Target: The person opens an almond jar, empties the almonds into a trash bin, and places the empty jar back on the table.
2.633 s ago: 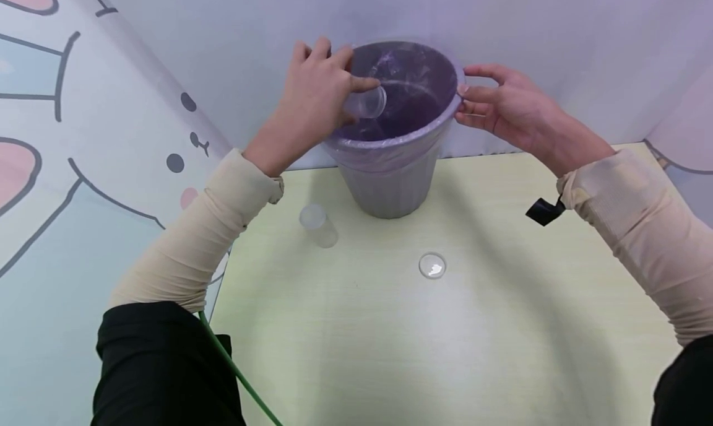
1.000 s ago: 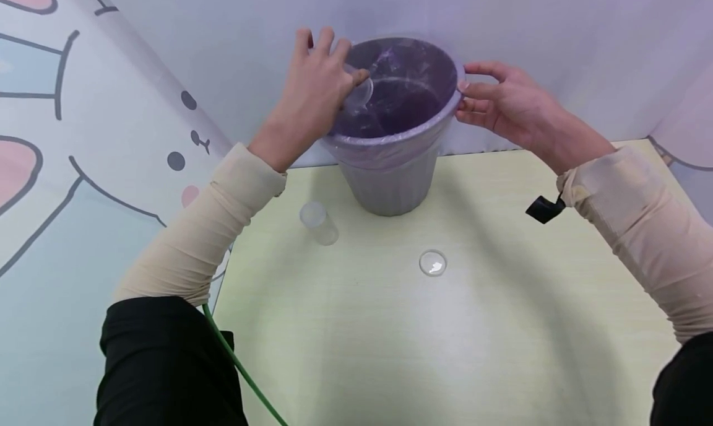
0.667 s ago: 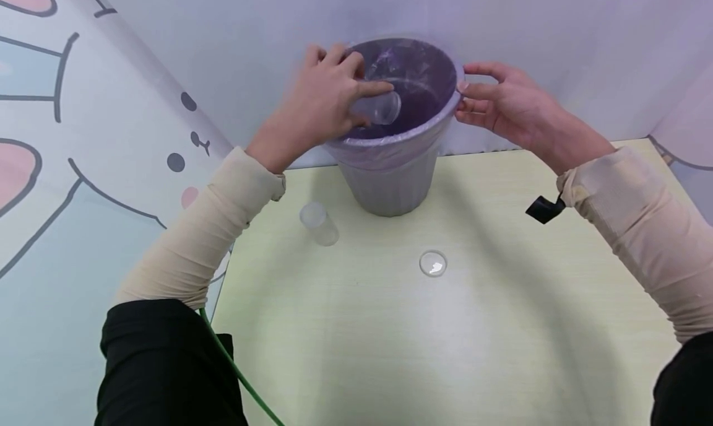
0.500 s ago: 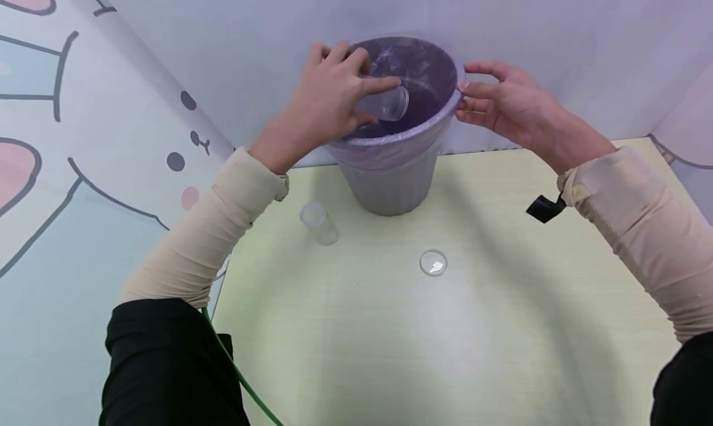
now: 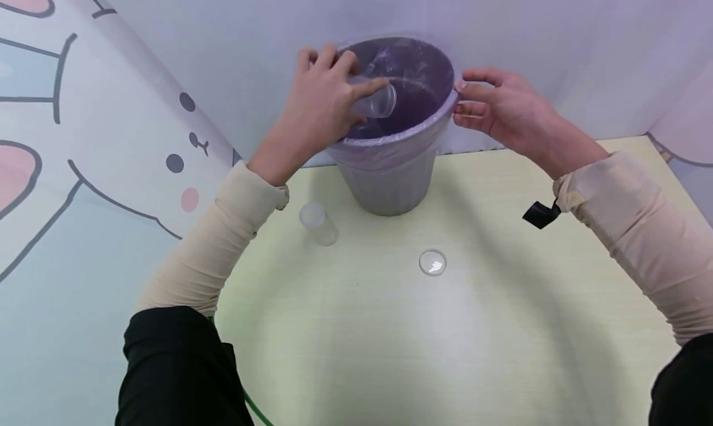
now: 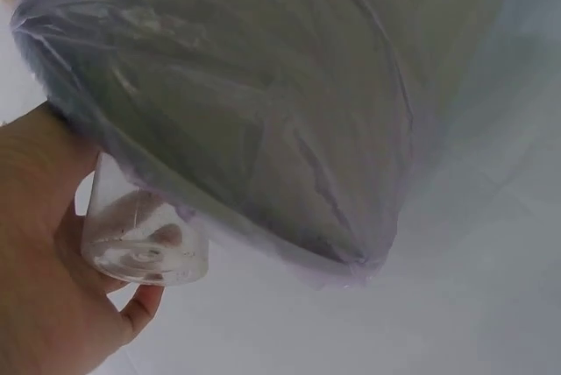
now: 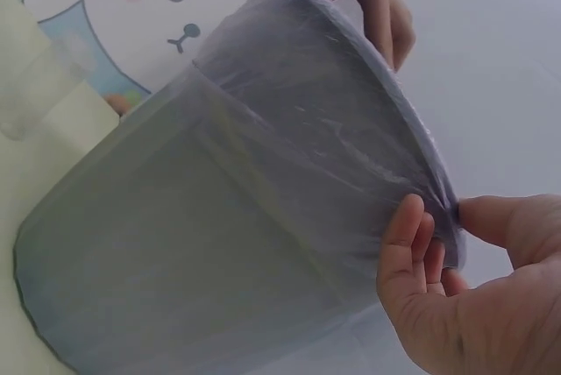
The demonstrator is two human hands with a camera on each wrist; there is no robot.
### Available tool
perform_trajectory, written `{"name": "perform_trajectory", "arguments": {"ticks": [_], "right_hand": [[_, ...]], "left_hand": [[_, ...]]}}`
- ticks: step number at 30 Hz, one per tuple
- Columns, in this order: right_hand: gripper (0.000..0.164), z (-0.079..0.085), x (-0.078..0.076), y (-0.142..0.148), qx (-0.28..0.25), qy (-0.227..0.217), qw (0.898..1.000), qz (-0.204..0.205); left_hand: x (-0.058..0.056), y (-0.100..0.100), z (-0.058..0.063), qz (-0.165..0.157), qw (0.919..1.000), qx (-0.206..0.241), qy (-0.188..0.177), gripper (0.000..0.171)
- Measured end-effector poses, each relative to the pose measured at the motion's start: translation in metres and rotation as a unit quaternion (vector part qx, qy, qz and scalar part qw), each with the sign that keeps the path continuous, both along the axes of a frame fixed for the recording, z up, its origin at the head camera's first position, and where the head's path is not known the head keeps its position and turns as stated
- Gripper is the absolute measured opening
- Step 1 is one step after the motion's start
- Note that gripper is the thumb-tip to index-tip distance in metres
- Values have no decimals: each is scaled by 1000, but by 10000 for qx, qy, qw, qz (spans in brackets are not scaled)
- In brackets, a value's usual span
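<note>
In the head view my left hand (image 5: 323,101) grips a clear plastic jar (image 5: 381,101), tipped on its side with its mouth toward the middle of a grey trash can (image 5: 390,187). The left wrist view shows the bottom of the jar (image 6: 145,257) beyond the can's rim. A thin purple-tinted bag (image 7: 307,103) lines the can and folds over its rim. My right hand (image 5: 501,107) pinches the bag-covered rim on the right, thumb on top and fingers below, as the right wrist view shows.
A frosted cylindrical container (image 5: 319,224) stands on the pale wooden table (image 5: 362,339), left of the can. A small clear round lid (image 5: 432,262) lies in front of it. Behind is a pale curtain-like backdrop, and a cartoon-printed panel (image 5: 139,184) borders the left.
My left hand swung the jar up and left, then right and down over the can's opening, and now sits slightly back left. The right hand has stayed at the rim, shifting only slightly.
</note>
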State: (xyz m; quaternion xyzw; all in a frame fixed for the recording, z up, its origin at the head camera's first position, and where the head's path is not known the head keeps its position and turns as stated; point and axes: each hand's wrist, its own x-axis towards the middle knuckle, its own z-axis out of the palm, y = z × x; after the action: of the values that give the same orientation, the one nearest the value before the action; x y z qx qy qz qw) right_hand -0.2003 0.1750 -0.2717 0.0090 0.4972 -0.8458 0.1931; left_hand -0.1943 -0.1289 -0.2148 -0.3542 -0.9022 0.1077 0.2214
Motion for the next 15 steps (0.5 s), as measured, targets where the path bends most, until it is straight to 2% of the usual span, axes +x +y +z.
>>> {"name": "perform_trajectory", "arguments": {"ticks": [5,10,15], "right_hand": [[44,-8,6,-1,-29,411,9991,37],[36,-22,18,-5,-135,917,9957,-33],[33,-40,33,-10,361,1549,9872,-87]], "left_hand": [[4,-5,-4,14,9990,451,-42,58],[9,-5,-11,-156,9943,1034,195,61],[16,-5,-22,-383,9854,1570,543,61]]}}
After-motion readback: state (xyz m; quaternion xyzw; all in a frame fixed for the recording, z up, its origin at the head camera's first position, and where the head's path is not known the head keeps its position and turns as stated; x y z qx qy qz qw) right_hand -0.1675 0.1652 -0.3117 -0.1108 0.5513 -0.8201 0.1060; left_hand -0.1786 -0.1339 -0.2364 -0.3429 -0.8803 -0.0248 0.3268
